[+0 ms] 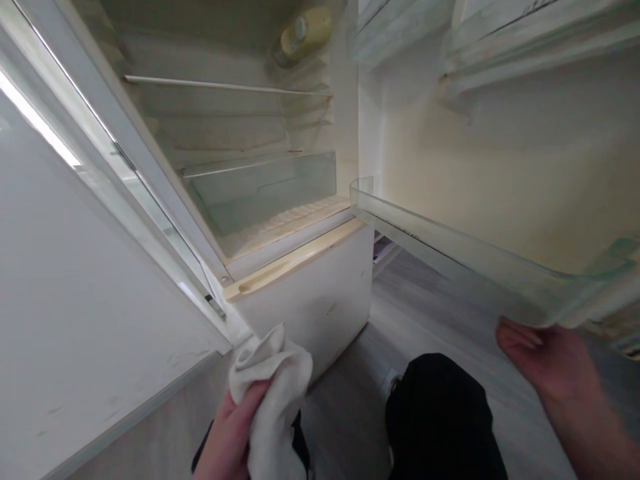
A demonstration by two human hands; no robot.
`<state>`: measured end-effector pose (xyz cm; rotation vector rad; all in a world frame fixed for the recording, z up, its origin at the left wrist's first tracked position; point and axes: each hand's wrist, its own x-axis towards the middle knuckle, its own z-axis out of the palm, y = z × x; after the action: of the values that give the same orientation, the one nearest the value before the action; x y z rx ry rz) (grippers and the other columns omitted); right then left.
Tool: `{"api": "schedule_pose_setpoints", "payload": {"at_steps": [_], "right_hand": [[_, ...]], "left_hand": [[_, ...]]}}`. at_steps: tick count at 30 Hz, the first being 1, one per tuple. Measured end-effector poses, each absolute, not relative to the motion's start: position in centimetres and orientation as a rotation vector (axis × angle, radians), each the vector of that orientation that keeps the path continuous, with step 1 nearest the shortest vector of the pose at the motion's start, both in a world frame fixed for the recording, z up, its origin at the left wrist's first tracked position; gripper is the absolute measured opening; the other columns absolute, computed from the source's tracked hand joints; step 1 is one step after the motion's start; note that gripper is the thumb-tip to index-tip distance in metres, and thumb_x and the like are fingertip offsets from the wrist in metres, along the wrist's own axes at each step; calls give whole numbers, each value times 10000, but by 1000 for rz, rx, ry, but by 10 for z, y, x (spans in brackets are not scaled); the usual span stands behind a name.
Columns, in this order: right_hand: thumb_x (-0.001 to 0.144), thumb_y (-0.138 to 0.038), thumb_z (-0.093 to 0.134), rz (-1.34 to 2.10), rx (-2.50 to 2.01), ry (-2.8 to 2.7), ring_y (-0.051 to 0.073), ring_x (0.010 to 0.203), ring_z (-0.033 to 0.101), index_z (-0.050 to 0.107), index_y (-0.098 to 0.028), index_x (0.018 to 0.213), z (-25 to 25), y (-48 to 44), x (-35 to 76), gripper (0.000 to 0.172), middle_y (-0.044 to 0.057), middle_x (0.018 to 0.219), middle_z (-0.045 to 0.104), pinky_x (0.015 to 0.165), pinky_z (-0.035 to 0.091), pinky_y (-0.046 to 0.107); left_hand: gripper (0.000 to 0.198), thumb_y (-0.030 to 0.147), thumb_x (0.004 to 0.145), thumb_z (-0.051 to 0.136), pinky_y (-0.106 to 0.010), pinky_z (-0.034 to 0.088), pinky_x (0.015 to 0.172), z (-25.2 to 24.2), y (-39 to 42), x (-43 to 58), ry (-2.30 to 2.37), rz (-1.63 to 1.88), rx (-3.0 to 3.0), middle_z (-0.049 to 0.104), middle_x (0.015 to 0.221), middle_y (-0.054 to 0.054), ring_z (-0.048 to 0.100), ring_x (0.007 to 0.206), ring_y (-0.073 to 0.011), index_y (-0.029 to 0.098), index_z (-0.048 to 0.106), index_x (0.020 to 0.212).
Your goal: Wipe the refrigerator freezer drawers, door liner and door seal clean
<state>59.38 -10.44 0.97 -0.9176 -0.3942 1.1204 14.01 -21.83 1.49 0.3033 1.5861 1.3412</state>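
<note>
A crumpled white cloth [280,400] is gripped in my left hand [233,430], low and left of centre, in front of the lower white door [310,300]. My right hand [550,360] is at the lower right, its curled fingers against the underside of the clear door bin [480,260]; the bin hides part of the fingertips. The fridge door [500,153] stands open to the right. Inside the fridge are a glass shelf [230,87] and a clear drawer [270,187] at the bottom.
A yellowish bottle [310,33] lies tilted on the upper right inside the fridge. More clear bins [530,47] line the upper door. A white panel [90,287] borders the left. My dark-clad knee [440,413] is above the grey floor [420,300].
</note>
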Motion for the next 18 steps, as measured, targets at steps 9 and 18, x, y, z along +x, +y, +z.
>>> {"api": "schedule_pose_setpoints", "payload": {"at_steps": [9, 18], "right_hand": [[762, -588, 848, 1772, -759, -1182, 298, 1316, 586, 627, -262, 1335, -27, -170, 393, 695, 114, 1366, 647, 1104, 463, 420], [615, -471, 961, 1984, -996, -665, 193, 910, 695, 707, -157, 1127, -15, -171, 356, 653, 70, 1057, 758, 795, 513, 257]], "left_hand": [[645, 289, 810, 799, -386, 651, 790, 40, -209, 177, 1265, 1177, 134, 753, 1101, -113, 745, 982, -324, 222, 583, 1414], [736, 385, 703, 898, -412, 634, 876, 37, -199, 171, 1437, 1223, 305, 738, 1172, -151, 715, 1085, -364, 178, 628, 1355]]}}
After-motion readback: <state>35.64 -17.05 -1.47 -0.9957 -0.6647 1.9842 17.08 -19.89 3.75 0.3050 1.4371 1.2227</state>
